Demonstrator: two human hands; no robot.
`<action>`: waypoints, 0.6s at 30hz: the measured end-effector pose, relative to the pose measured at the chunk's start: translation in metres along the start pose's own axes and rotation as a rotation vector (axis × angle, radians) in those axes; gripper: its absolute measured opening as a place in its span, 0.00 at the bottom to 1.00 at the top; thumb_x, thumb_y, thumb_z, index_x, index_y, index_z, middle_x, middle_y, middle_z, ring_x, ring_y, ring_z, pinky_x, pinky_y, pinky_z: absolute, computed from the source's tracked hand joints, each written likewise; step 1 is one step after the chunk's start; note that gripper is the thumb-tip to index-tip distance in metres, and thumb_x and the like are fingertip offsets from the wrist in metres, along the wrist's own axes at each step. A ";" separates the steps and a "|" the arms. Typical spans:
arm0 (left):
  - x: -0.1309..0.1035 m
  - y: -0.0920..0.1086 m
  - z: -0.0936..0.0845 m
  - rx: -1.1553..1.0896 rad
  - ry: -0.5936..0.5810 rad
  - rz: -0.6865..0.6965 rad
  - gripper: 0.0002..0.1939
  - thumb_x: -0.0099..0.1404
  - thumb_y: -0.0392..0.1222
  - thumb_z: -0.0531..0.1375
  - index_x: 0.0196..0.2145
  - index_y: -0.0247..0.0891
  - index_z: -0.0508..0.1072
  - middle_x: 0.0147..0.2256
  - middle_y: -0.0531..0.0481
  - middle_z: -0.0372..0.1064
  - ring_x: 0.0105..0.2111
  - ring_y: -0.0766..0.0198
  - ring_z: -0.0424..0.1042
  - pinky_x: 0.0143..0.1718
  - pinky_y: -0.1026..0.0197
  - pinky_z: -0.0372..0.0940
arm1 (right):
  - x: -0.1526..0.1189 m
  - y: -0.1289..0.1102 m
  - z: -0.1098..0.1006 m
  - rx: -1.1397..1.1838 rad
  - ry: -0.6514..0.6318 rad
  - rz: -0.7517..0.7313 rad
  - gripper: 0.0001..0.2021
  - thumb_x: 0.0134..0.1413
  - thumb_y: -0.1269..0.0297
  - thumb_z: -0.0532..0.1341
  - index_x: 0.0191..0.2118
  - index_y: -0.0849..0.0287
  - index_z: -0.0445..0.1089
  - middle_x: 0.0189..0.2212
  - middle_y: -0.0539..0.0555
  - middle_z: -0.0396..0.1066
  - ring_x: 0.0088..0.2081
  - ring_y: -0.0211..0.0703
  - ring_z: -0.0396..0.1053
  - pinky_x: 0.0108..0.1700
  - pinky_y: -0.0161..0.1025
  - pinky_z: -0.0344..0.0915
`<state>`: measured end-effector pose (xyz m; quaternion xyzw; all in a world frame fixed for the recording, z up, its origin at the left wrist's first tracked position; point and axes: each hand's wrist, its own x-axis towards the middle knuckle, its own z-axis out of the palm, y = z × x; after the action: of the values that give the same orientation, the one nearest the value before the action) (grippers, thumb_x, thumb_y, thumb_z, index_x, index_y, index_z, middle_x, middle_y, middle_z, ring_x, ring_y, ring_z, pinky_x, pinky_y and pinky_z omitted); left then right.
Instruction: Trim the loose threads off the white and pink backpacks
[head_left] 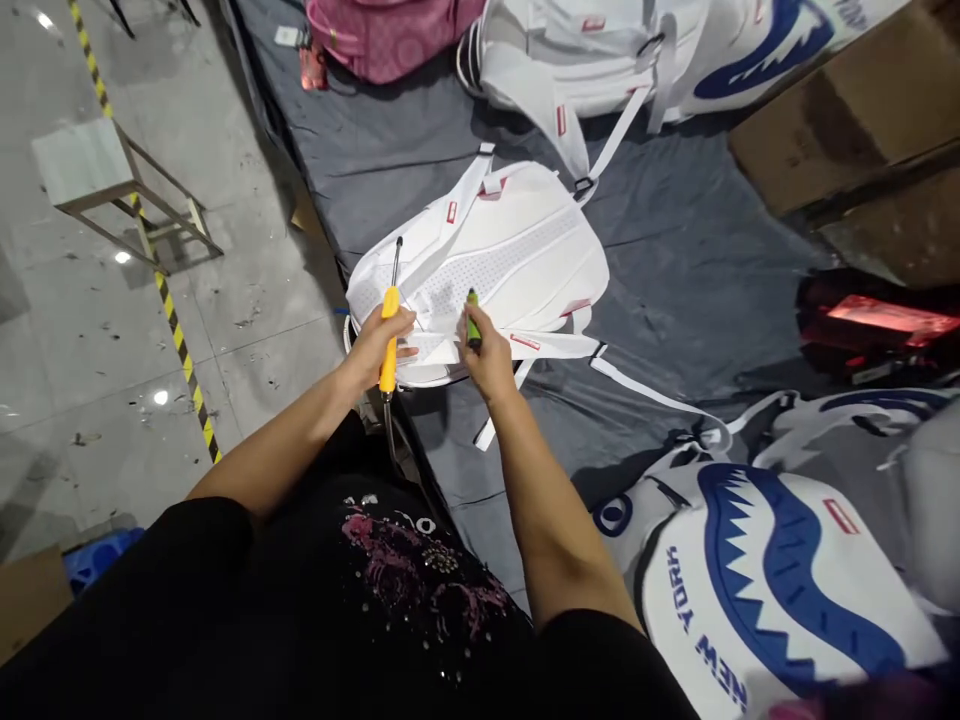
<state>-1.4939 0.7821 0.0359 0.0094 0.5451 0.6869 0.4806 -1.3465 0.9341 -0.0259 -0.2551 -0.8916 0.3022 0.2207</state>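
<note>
A white backpack (525,240) lies on the grey cloth with its straps and padded back facing up. My left hand (375,345) is at its near left end, closed around a yellow-handled tool (390,340) whose thin metal tip points away from me. A cord hangs from the handle's lower end. In my right hand (489,355), just above the bag's near edge, is a small green object (472,320) with a dark tip. A white strap (645,385) trails from the backpack toward the right.
Grey cloth (675,290) covers the work surface. Other white bags (585,50), a pink bag (390,40) and cardboard boxes (847,110) lie beyond. A white bag with blue print (780,570) is at the near right. A stool (86,165) stands on the floor at left.
</note>
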 end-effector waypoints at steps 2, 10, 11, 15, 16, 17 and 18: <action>0.015 -0.010 0.000 0.001 0.012 -0.127 0.25 0.44 0.51 0.71 0.35 0.40 0.65 0.40 0.48 0.66 0.48 0.53 0.69 0.37 0.56 0.71 | -0.027 0.007 0.006 -0.002 -0.023 0.069 0.18 0.62 0.59 0.56 0.56 0.57 0.69 0.49 0.61 0.76 0.48 0.53 0.75 0.50 0.50 0.72; 0.034 -0.007 -0.007 0.117 -0.201 -0.405 0.23 0.48 0.48 0.72 0.36 0.40 0.67 0.39 0.51 0.66 0.43 0.62 0.68 0.42 0.55 0.72 | -0.069 -0.041 0.007 0.496 0.410 0.686 0.16 0.60 0.51 0.62 0.45 0.56 0.66 0.25 0.48 0.74 0.25 0.39 0.72 0.28 0.34 0.66; 0.038 -0.005 -0.007 0.119 -0.230 -0.448 0.23 0.48 0.47 0.72 0.37 0.40 0.68 0.39 0.52 0.65 0.42 0.62 0.68 0.43 0.55 0.71 | -0.062 -0.043 0.006 0.555 0.404 0.735 0.16 0.60 0.50 0.62 0.45 0.57 0.67 0.22 0.46 0.73 0.23 0.38 0.71 0.27 0.33 0.65; 0.050 -0.005 -0.006 0.086 -0.266 -0.540 0.20 0.49 0.44 0.71 0.37 0.39 0.70 0.39 0.51 0.64 0.44 0.61 0.68 0.46 0.53 0.71 | -0.045 -0.043 0.003 0.671 0.347 0.734 0.17 0.60 0.49 0.62 0.45 0.57 0.70 0.27 0.50 0.76 0.31 0.41 0.75 0.38 0.40 0.71; 0.050 -0.006 -0.007 0.070 -0.258 -0.528 0.19 0.49 0.44 0.70 0.37 0.39 0.70 0.40 0.51 0.64 0.45 0.60 0.67 0.47 0.53 0.70 | -0.042 -0.044 0.004 0.685 0.349 0.738 0.17 0.60 0.49 0.62 0.46 0.56 0.71 0.29 0.51 0.77 0.33 0.42 0.76 0.40 0.42 0.71; 0.050 -0.008 -0.009 0.052 -0.250 -0.511 0.18 0.49 0.44 0.70 0.36 0.39 0.70 0.41 0.50 0.64 0.46 0.60 0.66 0.47 0.53 0.70 | -0.041 -0.046 0.007 0.686 0.358 0.755 0.17 0.58 0.50 0.64 0.45 0.56 0.71 0.31 0.51 0.77 0.33 0.42 0.76 0.41 0.42 0.72; 0.050 -0.010 -0.010 0.033 -0.246 -0.498 0.18 0.49 0.44 0.70 0.36 0.39 0.70 0.41 0.50 0.64 0.47 0.60 0.66 0.47 0.53 0.70 | -0.040 -0.048 0.011 0.674 0.370 0.782 0.16 0.57 0.50 0.65 0.44 0.57 0.72 0.31 0.51 0.77 0.33 0.42 0.75 0.40 0.41 0.72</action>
<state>-1.5198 0.8078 -0.0014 -0.0335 0.4793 0.5323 0.6970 -1.3373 0.8730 -0.0117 -0.5314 -0.5306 0.5806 0.3146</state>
